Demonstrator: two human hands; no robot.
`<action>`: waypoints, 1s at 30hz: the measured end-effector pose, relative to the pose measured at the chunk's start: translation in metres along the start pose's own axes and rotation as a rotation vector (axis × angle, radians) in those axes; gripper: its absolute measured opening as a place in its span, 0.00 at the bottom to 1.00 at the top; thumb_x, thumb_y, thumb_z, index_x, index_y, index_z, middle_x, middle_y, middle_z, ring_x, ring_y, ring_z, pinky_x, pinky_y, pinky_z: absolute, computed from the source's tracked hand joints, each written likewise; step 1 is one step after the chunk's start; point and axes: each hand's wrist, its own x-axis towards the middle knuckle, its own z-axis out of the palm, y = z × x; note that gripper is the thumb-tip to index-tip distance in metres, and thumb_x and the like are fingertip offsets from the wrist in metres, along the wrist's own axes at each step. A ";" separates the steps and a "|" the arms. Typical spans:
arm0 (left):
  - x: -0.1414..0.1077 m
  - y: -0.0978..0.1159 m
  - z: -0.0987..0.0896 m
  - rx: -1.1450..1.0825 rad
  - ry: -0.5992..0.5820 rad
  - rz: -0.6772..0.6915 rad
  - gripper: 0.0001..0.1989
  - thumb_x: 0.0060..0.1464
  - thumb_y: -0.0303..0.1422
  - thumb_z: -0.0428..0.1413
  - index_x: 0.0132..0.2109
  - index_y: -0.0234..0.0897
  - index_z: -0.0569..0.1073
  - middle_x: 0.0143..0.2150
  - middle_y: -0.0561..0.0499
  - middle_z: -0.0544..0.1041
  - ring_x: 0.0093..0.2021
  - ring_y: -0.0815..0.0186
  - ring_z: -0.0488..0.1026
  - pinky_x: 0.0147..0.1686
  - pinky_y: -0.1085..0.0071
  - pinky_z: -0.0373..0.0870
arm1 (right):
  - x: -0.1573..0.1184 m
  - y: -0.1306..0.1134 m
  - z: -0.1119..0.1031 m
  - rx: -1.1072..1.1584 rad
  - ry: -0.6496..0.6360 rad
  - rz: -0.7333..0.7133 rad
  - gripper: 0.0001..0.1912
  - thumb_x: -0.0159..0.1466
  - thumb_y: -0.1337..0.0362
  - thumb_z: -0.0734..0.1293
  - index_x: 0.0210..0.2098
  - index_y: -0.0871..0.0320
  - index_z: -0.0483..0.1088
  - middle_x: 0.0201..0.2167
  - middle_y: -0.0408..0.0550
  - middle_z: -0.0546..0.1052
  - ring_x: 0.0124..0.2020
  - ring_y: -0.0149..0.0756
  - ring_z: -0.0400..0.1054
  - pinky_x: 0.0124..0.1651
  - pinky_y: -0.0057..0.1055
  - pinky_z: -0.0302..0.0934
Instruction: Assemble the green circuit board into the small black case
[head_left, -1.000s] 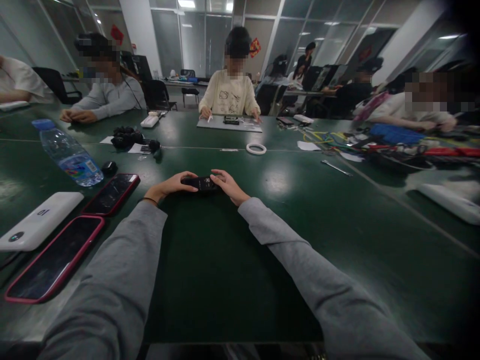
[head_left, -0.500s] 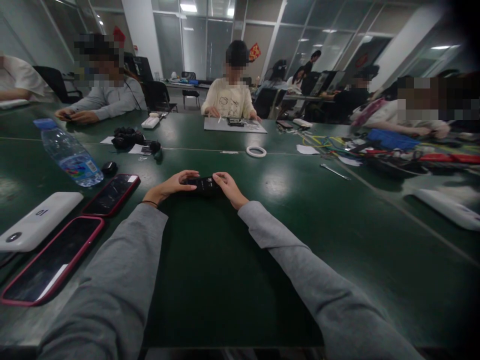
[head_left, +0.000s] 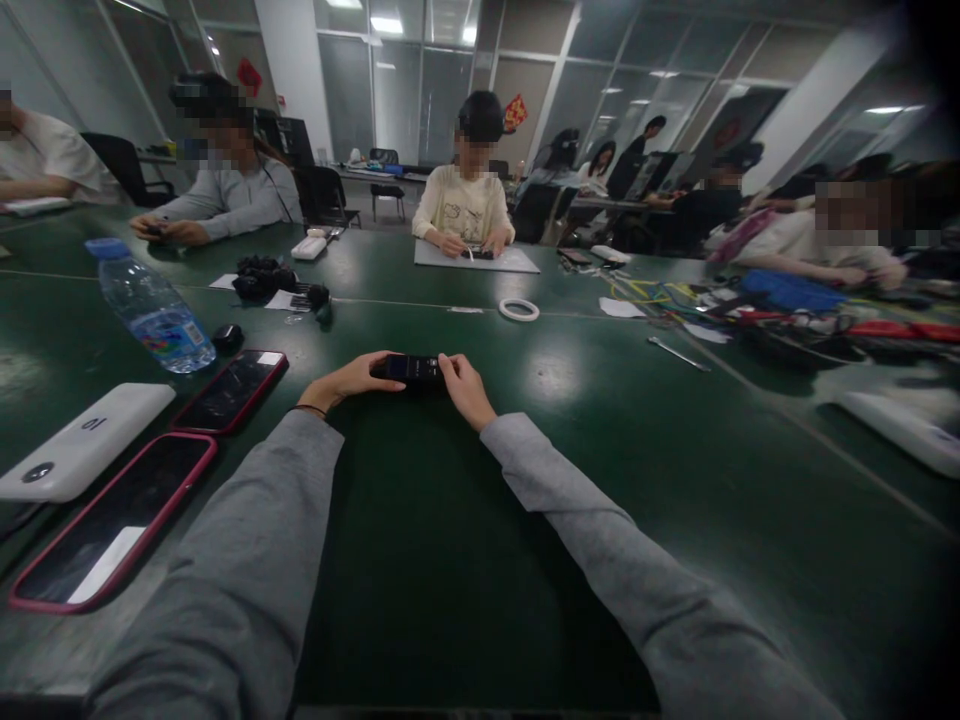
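Observation:
Between both hands I hold a small black device (head_left: 414, 368) with a dark bluish screen and small white markings. Its exact kind I cannot make out. My left hand (head_left: 358, 378) grips the left end, thumb along the near edge and fingers at the far side. At the right end, my right hand (head_left: 463, 384) is closed on it, its thumb near the markings. The device is held just over the green table (head_left: 450, 560), and whether it touches the surface I cannot tell.
To the left lie two red-cased phones (head_left: 112, 520), a white power bank (head_left: 86, 440), a tilted-looking water bottle (head_left: 154, 310) and a small black case (head_left: 227, 337). Beyond are a white ring (head_left: 518, 310), a wrench (head_left: 677, 353) and tangled cables (head_left: 675, 295). A person (head_left: 465, 205) sits opposite.
The view has shifted slightly, and the device's screen shows more between my hands. My right thumb no longer covers as much of it. The person opposite has brought their hands together.

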 end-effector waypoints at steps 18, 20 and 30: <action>-0.003 -0.002 0.005 -0.104 0.119 0.058 0.32 0.47 0.42 0.64 0.59 0.39 0.70 0.57 0.45 0.73 0.58 0.56 0.69 0.58 0.60 0.61 | -0.009 -0.004 0.005 -0.382 -0.228 -0.496 0.30 0.64 0.63 0.70 0.62 0.56 0.57 0.54 0.55 0.63 0.53 0.47 0.63 0.57 0.48 0.62; -0.004 -0.003 0.004 -0.155 0.172 0.062 0.29 0.52 0.46 0.60 0.58 0.38 0.71 0.55 0.45 0.75 0.56 0.56 0.69 0.57 0.60 0.62 | -0.009 -0.002 0.006 -0.391 -0.215 -0.503 0.31 0.63 0.64 0.70 0.62 0.56 0.56 0.53 0.55 0.63 0.53 0.47 0.63 0.57 0.48 0.62; 0.008 -0.015 0.001 -0.596 0.466 0.017 0.24 0.57 0.50 0.55 0.49 0.34 0.75 0.48 0.42 0.79 0.46 0.61 0.74 0.46 0.67 0.65 | -0.015 -0.015 0.002 -0.300 -0.132 -0.585 0.28 0.69 0.59 0.64 0.65 0.53 0.53 0.52 0.54 0.64 0.52 0.46 0.64 0.56 0.46 0.64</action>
